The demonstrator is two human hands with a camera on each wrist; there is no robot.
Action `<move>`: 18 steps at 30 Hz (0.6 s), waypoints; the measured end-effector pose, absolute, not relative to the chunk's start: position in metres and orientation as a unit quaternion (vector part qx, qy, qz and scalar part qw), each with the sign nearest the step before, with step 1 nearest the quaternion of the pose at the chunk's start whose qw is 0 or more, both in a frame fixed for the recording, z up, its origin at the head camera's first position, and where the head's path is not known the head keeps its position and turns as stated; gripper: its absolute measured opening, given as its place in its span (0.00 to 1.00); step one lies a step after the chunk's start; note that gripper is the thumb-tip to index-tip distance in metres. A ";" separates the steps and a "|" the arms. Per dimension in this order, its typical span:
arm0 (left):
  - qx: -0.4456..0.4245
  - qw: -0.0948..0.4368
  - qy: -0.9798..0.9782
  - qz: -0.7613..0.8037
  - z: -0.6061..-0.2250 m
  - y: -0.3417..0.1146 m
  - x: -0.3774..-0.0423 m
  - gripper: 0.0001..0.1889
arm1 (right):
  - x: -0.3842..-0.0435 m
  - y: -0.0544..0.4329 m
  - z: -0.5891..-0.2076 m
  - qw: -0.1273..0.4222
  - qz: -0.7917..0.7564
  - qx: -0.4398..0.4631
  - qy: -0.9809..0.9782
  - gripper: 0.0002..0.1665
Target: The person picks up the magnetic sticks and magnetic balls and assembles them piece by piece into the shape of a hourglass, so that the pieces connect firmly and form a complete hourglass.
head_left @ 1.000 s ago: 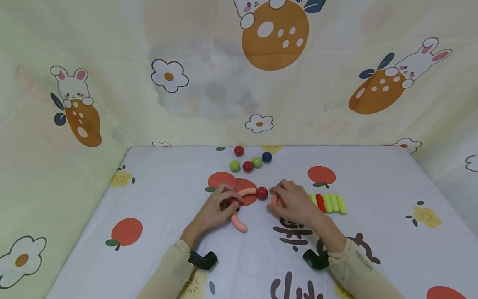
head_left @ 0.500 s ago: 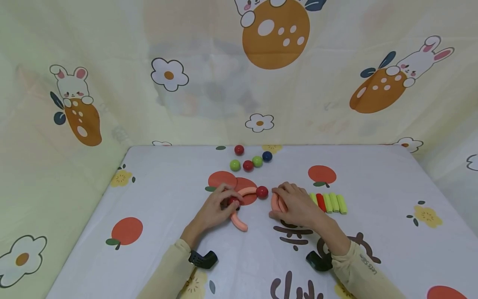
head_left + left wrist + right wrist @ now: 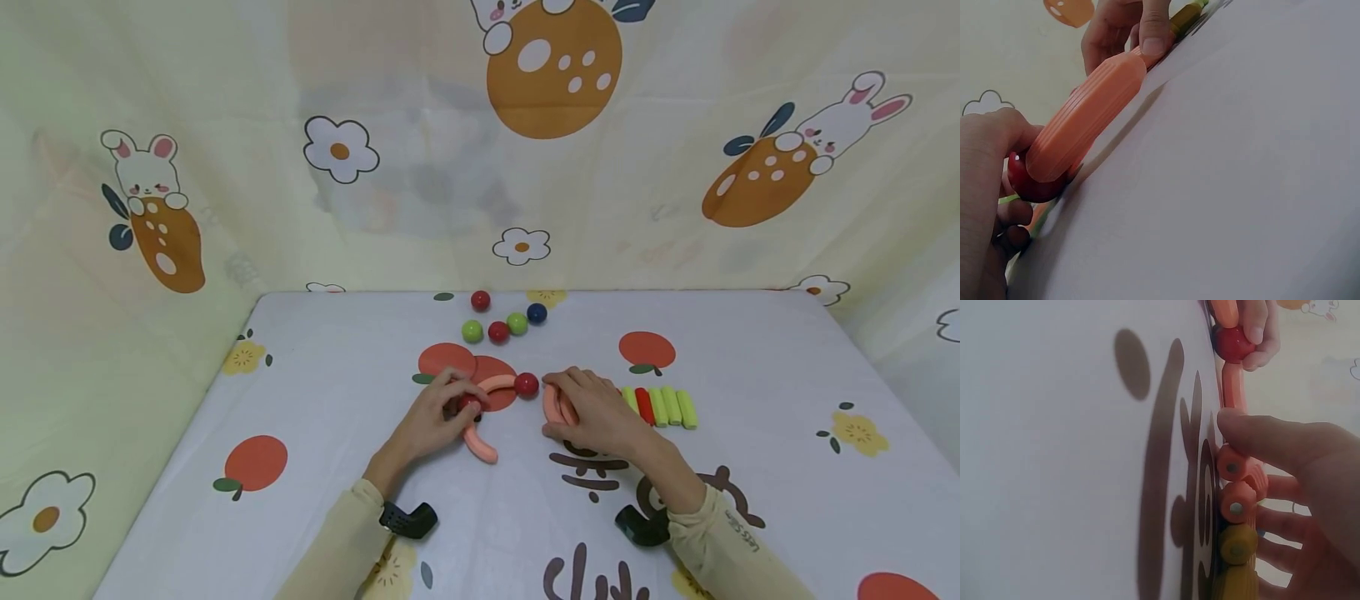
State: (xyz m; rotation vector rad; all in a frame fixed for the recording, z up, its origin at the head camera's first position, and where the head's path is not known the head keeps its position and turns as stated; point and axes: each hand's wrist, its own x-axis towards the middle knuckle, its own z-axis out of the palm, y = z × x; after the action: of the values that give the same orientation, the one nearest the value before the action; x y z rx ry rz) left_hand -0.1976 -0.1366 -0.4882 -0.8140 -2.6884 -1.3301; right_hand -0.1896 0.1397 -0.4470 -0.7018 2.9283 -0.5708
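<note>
My left hand (image 3: 431,425) pinches a red ball (image 3: 1038,187) between thumb and fingers. From that ball one curved peach rod (image 3: 480,447) bends toward me, and a second curved peach rod (image 3: 497,383) arches away to another red ball (image 3: 527,385). Just right of this chain, my right hand (image 3: 600,417) grips a pair of curved peach rods (image 3: 553,405) lying side by side, thumb at their near end and fingers at the far end. Round silvery discs show in the rod ends (image 3: 1235,508) in the right wrist view. My right palm partly hides the pair.
Beside my right hand lies a row of short straight yellow-green rods (image 3: 672,408) with one red rod (image 3: 644,406) among them. Toward the table's back edge are loose balls: red balls (image 3: 498,332), green balls (image 3: 472,332) and a dark blue ball (image 3: 537,314). A patterned cloth (image 3: 420,208) hangs behind.
My right hand has shifted slightly right, and more of the paired peach rods shows beside its fingers. My left hand and the chain it holds have stayed put.
</note>
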 end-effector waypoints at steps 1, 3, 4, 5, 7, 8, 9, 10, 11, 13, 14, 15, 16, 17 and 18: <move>-0.261 0.016 -0.865 -0.428 -0.488 -0.137 -0.198 0.08 | -0.190 0.140 -0.447 0.039 -0.189 -0.229 0.954 0.41; -0.259 0.016 -0.866 -0.428 -0.488 -0.137 -0.198 0.08 | -0.190 0.140 -0.447 0.040 -0.193 -0.228 0.954 0.41; -0.259 0.016 -0.866 -0.427 -0.488 -0.136 -0.198 0.08 | -0.190 0.140 -0.446 0.041 -0.195 -0.228 0.953 0.41; -0.260 0.017 -0.866 -0.427 -0.488 -0.136 -0.198 0.08 | -0.190 0.140 -0.446 0.042 -0.197 -0.227 0.953 0.41; -0.260 0.019 -0.866 -0.426 -0.488 -0.136 -0.198 0.09 | -0.190 0.140 -0.446 0.042 -0.198 -0.226 0.953 0.41; -0.260 0.019 -0.866 -0.426 -0.489 -0.136 -0.198 0.09 | -0.190 0.140 -0.446 0.043 -0.199 -0.226 0.953 0.41; -0.260 0.018 -0.866 -0.427 -0.488 -0.136 -0.198 0.09 | -0.190 0.140 -0.446 0.042 -0.199 -0.225 0.953 0.41; -0.259 0.018 -0.866 -0.427 -0.488 -0.136 -0.198 0.09 | -0.190 0.140 -0.446 0.042 -0.200 -0.226 0.952 0.41; -0.258 0.018 -0.866 -0.427 -0.488 -0.136 -0.198 0.09 | -0.190 0.140 -0.446 0.043 -0.201 -0.226 0.952 0.41; -0.257 0.017 -0.866 -0.428 -0.488 -0.136 -0.198 0.09 | -0.190 0.140 -0.447 0.043 -0.204 -0.227 0.951 0.41; -0.256 0.017 -0.866 -0.428 -0.488 -0.136 -0.198 0.09 | -0.190 0.140 -0.447 0.043 -0.207 -0.227 0.951 0.41; -0.256 0.018 -0.866 -0.428 -0.488 -0.136 -0.198 0.09 | -0.190 0.140 -0.448 0.043 -0.209 -0.227 0.950 0.41; -0.257 0.019 -0.867 -0.427 -0.488 -0.136 -0.198 0.09 | -0.190 0.140 -0.448 0.043 -0.212 -0.228 0.949 0.41; -0.257 0.020 -0.867 -0.427 -0.488 -0.136 -0.197 0.09 | -0.190 0.140 -0.448 0.043 -0.215 -0.228 0.949 0.41; -0.258 0.021 -0.866 -0.427 -0.488 -0.135 -0.197 0.09 | -0.189 0.141 -0.448 0.043 -0.217 -0.228 0.948 0.41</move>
State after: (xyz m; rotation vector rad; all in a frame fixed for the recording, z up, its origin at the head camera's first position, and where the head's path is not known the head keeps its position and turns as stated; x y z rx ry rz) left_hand -0.1974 -0.1355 -0.4882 -0.7999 -2.6856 -1.3232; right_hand -0.1895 0.1406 -0.4481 -0.6972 2.9007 -0.6650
